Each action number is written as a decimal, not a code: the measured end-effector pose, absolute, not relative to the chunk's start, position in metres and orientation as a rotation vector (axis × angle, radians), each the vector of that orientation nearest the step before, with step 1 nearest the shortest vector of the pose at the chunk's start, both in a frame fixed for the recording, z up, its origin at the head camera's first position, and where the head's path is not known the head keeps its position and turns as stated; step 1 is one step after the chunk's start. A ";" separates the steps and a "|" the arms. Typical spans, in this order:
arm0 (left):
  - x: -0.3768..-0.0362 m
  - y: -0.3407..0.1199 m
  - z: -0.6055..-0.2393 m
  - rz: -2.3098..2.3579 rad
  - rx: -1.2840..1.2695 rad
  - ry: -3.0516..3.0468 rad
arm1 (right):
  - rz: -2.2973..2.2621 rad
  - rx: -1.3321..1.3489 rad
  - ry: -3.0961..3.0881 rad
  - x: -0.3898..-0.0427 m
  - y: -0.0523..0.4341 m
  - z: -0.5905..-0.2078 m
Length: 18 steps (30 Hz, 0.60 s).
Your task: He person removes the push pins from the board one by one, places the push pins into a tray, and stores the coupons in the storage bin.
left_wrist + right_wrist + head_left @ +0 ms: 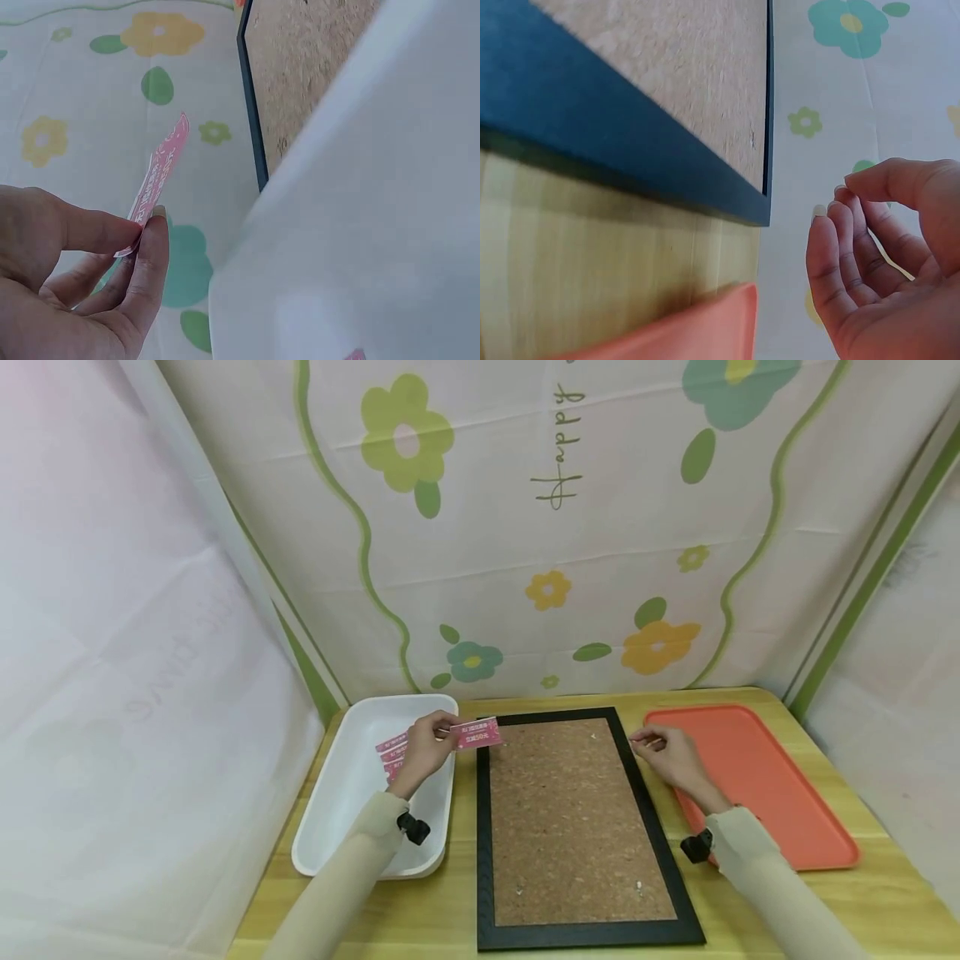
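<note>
My left hand (429,745) pinches a pink coupon card (480,733) with white print by its near end, above the right rim of the white tray. In the left wrist view the card (159,176) appears nearly edge-on between thumb and fingertips. More pink cards (392,753) lie in the tray, partly hidden by the hand. A cork board (577,818) in a black frame lies between my hands. My right hand (671,756) hovers by its right edge. In the right wrist view its fingers (825,255) are loosely curled, thumb near the index tip, with nothing visible between them.
The white tray (318,827) stands left of the board on the wooden table (405,918). A flat coral-red tray (780,785) lies on the right. Small pale bits sit near the cork's corners. Printed flower fabric (487,543) hangs behind and at the sides.
</note>
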<state>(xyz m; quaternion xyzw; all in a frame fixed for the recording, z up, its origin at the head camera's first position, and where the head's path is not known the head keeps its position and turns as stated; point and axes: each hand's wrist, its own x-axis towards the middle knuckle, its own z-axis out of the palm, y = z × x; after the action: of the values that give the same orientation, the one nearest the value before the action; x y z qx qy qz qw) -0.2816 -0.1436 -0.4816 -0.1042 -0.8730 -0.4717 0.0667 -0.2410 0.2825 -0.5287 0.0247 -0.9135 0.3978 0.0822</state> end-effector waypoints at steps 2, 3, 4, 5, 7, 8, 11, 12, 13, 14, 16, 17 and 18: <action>-0.280 -0.150 -0.480 -1.410 -0.274 -2.644 | 1.195 0.079 -2.722 -0.238 0.287 -0.529; -0.279 -0.154 -0.479 -1.406 -0.250 -2.651 | 1.197 0.081 -2.719 -0.236 0.290 -0.529; -0.278 -0.157 -0.479 -1.405 -0.236 -2.651 | 1.197 0.088 -2.715 -0.234 0.292 -0.529; -0.277 -0.161 -0.478 -1.405 -0.221 -2.656 | 1.202 0.088 -2.714 -0.233 0.294 -0.530; -0.275 -0.169 -0.477 -1.409 -0.187 -2.662 | 1.202 0.089 -2.712 -0.230 0.299 -0.531; -0.274 -0.173 -0.477 -1.410 -0.170 -2.667 | 1.195 0.090 -2.715 -0.228 0.302 -0.531; -0.273 -0.184 -0.477 -1.372 -0.141 -2.686 | 1.168 0.057 -2.723 -0.224 0.309 -0.533; -0.273 -0.187 -0.478 -1.358 -0.129 -2.691 | 1.152 0.055 -2.728 -0.222 0.312 -0.534; -0.273 -0.191 -0.479 -1.349 -0.119 -2.696 | 1.145 0.043 -2.731 -0.221 0.315 -0.534; -0.272 -0.194 -0.479 -1.342 -0.103 -2.702 | 1.134 0.039 -2.736 -0.219 0.318 -0.535; -0.271 -0.200 -0.480 -1.329 -0.069 -2.716 | 1.132 0.033 -2.741 -0.216 0.323 -0.536; -0.271 -0.202 -0.481 -1.327 -0.051 -2.724 | 1.133 0.034 -2.744 -0.214 0.325 -0.537; -0.270 -0.205 -0.481 -1.320 -0.028 -2.735 | 1.131 0.041 -2.746 -0.213 0.328 -0.537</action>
<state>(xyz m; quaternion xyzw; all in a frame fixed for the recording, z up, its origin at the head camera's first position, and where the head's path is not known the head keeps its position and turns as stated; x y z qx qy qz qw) -0.2700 -0.2050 -0.4814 -0.0092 -0.8993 -0.4341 0.0521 -0.2125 0.3278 -0.5370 0.0137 -0.9212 0.3794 0.0856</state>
